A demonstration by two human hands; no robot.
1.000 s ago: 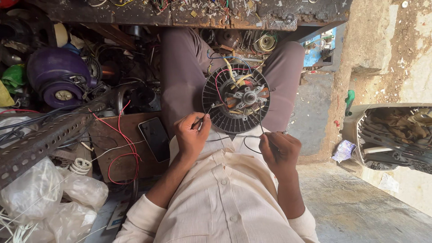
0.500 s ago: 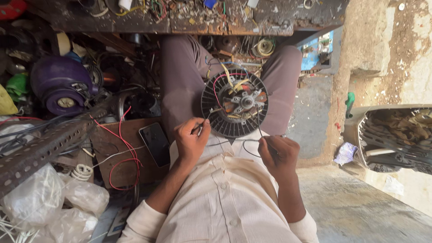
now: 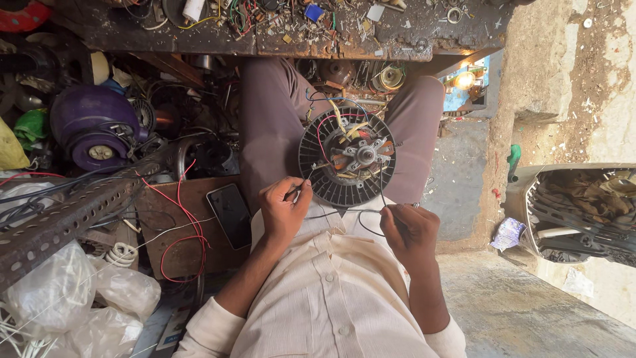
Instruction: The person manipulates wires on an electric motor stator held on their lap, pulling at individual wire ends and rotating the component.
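Since the earlier frame little has shifted: the round motor stator (image 3: 346, 158) sits on the person's lap as before, both hands a touch lower and closer in. It rests between the knees, black finned ring outside, copper windings and a metal hub in the middle, red and yellow leads sprouting from the top. Looks heavy and rigid in the ring, but the leads and windings are thin and easily broken, so best gripped by the outer rim, not the wires. Left hand (image 3: 283, 209) is closed in a pinch on a thin tool or wire end pointed at the stator's left edge; which of the two, cannot tell. Right hand (image 3: 409, 231) is curled shut around a thin black wire (image 3: 368, 222) that loops up to the stator. Left of the lap, a dark phone (image 3: 229, 213) lies on a brown board with a red wire (image 3: 177, 219) beside it. Further left, a purple motor housing (image 3: 93, 126) and clear plastic bags (image 3: 63, 298). Cluttered tabletop (image 3: 199, 36) above. A small pale crumpled wrapper (image 3: 507, 233) lies on the floor at right, print unreadable.
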